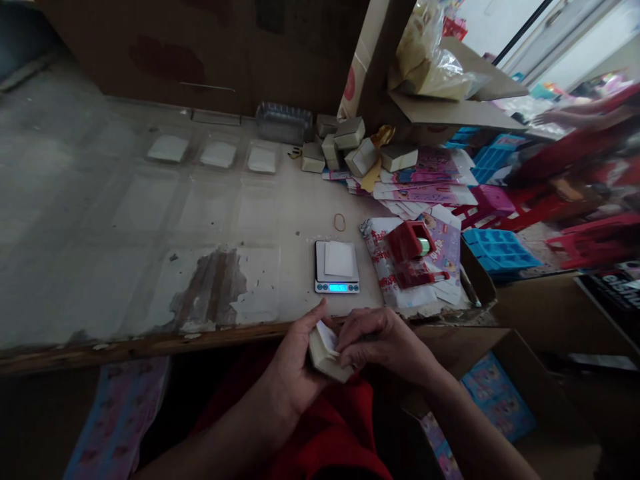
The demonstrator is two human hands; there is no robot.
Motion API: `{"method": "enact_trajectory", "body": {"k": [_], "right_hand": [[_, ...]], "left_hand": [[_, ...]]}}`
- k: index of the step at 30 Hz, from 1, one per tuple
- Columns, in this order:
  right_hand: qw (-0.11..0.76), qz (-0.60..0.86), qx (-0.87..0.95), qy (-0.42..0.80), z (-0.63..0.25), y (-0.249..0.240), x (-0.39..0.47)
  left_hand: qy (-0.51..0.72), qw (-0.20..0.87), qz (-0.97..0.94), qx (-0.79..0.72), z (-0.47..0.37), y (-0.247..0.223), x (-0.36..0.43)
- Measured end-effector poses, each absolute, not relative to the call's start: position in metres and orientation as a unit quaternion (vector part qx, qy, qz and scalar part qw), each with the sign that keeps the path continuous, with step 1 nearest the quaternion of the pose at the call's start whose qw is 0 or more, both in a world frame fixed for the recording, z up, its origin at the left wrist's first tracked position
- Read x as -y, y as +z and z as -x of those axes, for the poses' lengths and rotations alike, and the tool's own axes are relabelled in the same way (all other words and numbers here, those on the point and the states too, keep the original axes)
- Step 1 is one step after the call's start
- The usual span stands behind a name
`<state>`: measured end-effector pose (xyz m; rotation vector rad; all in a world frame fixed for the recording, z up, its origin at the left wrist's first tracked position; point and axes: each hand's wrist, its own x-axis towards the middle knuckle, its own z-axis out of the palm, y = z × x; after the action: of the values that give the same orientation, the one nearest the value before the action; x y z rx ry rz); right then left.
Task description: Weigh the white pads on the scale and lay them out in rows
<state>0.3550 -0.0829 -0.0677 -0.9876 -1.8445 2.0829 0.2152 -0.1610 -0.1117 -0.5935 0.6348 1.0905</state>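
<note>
Spanning the view is one worn tabletop point(295, 207); at its edge, the left hand's point(295, 373) grip cradles one paper block point(320, 357), the right hand point(385, 340) pinching it. One digital scale point(345, 281) bears white paper point(340, 259); three clear trays point(197, 152) each hold one white pad point(262, 160).

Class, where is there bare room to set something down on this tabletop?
Bare: the far-left tabletop, left of the white stacks, and a patch between scale and pale blocks, holding a rubber band. Crowded: the right, with printed cards and a red tape dispenser, and before the scale, where left hand and right hand grip a card stack.
</note>
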Motion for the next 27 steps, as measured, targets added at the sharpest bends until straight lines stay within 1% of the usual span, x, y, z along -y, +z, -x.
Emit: {"method": "enact_trajectory", "body": {"k": [4,8,10,12,14,15,17,18,19,20,22,24,25,27], "right_hand": [[0.081,0.340,0.583,0.734,-0.354,-0.070,0.084],[0.084,0.387,0.569,0.721,-0.356,-0.077,0.083],[0.121,0.423,0.566,0.697,-0.358,-0.079,0.079],[0.184,0.459,0.569,0.657,-0.360,-0.081,0.071],[0.270,0.495,0.581,0.587,-0.361,-0.081,0.059],[0.322,0.511,0.594,0.532,-0.360,-0.081,0.051],[0.425,0.525,0.636,0.372,-0.355,-0.083,0.034],[0.463,0.512,0.670,0.274,-0.352,-0.085,0.026],[0.477,0.482,0.713,0.177,-0.349,-0.089,0.018],[0.464,0.441,0.763,0.090,-0.345,-0.094,0.012],[0.372,0.346,0.861,-0.023,-0.338,-0.107,0.006],[0.256,0.284,0.923,-0.052,-0.332,-0.121,0.006],[0.214,0.272,0.937,-0.048,-0.331,-0.127,0.007],[0.170,0.276,0.946,-0.023,-0.330,-0.136,0.010]], "left_hand": [[0.496,0.772,0.275,-0.287,-0.217,-0.114,0.161],[0.493,0.769,0.280,-0.296,-0.214,-0.112,0.161],[0.491,0.773,0.278,-0.289,-0.210,-0.108,0.161],[0.491,0.769,0.285,-0.294,-0.207,-0.103,0.161],[0.491,0.755,0.303,-0.312,-0.203,-0.098,0.162],[0.490,0.750,0.309,-0.319,-0.202,-0.096,0.162],[0.485,0.753,0.314,-0.315,-0.200,-0.095,0.163],[0.483,0.758,0.313,-0.308,-0.200,-0.095,0.163],[0.481,0.760,0.314,-0.304,-0.200,-0.095,0.163],[0.479,0.761,0.317,-0.302,-0.199,-0.095,0.163],[0.480,0.759,0.318,-0.305,-0.199,-0.096,0.163],[0.480,0.755,0.314,-0.316,-0.198,-0.096,0.163],[0.481,0.754,0.314,-0.319,-0.198,-0.095,0.163],[0.474,0.755,0.320,-0.320,-0.197,-0.095,0.162]]}}
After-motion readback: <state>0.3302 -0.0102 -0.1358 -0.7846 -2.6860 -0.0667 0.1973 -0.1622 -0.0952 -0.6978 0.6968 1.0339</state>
